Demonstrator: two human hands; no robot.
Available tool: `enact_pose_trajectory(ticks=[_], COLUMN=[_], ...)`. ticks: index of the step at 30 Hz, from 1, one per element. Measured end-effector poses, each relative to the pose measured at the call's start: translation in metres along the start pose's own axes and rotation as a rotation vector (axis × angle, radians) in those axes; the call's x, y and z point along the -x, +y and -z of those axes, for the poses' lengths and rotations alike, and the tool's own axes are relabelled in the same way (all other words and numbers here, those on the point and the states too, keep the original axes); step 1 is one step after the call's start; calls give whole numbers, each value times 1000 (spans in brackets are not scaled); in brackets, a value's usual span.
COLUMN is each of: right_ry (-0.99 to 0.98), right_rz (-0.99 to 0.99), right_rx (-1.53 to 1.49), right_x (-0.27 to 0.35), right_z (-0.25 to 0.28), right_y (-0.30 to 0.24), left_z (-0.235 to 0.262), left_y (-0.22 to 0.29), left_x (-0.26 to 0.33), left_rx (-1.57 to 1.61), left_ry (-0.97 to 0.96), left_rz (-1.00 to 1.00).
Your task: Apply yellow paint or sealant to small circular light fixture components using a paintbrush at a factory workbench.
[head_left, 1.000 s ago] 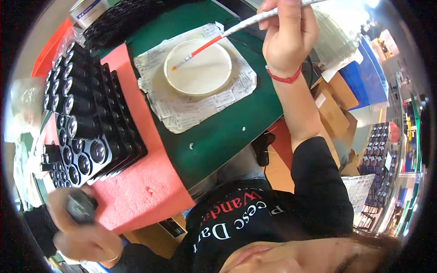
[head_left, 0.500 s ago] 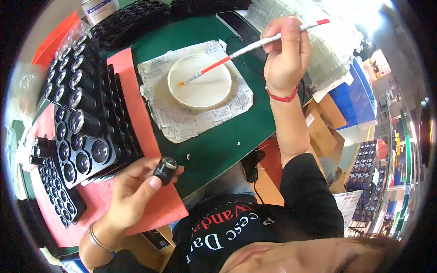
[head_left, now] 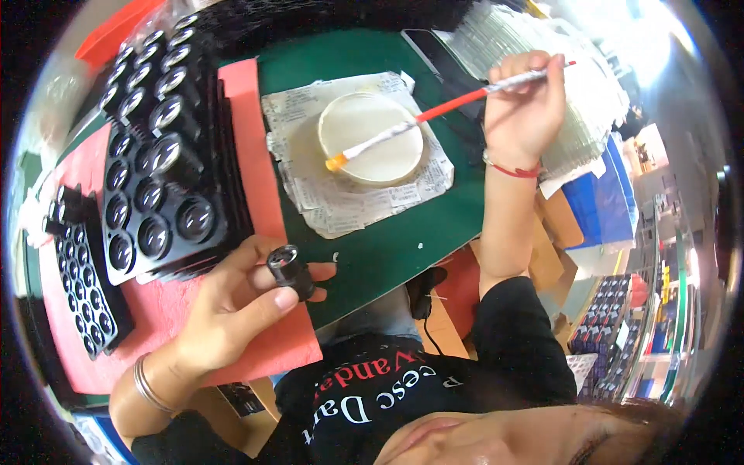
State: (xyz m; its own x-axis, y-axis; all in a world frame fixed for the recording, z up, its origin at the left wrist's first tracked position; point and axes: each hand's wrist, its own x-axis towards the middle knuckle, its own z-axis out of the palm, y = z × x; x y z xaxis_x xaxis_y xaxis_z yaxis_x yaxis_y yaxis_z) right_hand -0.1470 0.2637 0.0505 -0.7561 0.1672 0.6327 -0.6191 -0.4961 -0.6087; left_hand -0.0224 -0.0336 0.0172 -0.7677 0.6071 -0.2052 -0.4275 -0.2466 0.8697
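Note:
Between the fingers and thumb of my left hand [head_left: 232, 302] is a small black lens barrel [head_left: 290, 271], its round glass end facing up. My right hand [head_left: 527, 108] grips a paintbrush [head_left: 453, 104] with a red handle partly wrapped in white. Its yellowish tip lies over the near left rim of a shallow round dish [head_left: 413, 164]; whether the bristles touch the rim I cannot tell. Pale contents fill the dish, which sits on a paper-covered board [head_left: 318, 221]. Left of my hands, a black tray [head_left: 139, 260] holds several similar lens barrels [head_left: 167, 159] upright.
A pink cloth [head_left: 263, 341] lies under the trays on the green table [head_left: 372, 267]. A smaller black tray [head_left: 85, 287] stands at far left. Toward the back right are a phone [head_left: 434, 53] and a stack of clear trays [head_left: 504, 39]. A blue bin [head_left: 601, 194] stands at right.
The brush tip has moved from inside the dish to above its near left rim. My left hand has tilted the lens barrel more upright. The whole view has shifted slightly.

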Motion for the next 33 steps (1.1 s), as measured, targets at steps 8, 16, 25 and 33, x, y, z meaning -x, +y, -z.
enact_pose_trajectory(ticks=[8,16,25,33], right_ry=[-217,-339,-397,-425], right_rz=[-130,-20,41,69], right_rx=[-150,-62,-23,-13], right_x=[19,24,24,21], right_z=[-26,-32,-31,-27], right_y=[-8,-6,-6,-8], left_z=[6,8,8,11], left_y=[-11,-8,-8,-10], left_x=[2,2,4,4], left_rx=[21,51,21,5], left_ry=[-36,-59,-60,-75], left_rz=[-71,-22,-57,-42])
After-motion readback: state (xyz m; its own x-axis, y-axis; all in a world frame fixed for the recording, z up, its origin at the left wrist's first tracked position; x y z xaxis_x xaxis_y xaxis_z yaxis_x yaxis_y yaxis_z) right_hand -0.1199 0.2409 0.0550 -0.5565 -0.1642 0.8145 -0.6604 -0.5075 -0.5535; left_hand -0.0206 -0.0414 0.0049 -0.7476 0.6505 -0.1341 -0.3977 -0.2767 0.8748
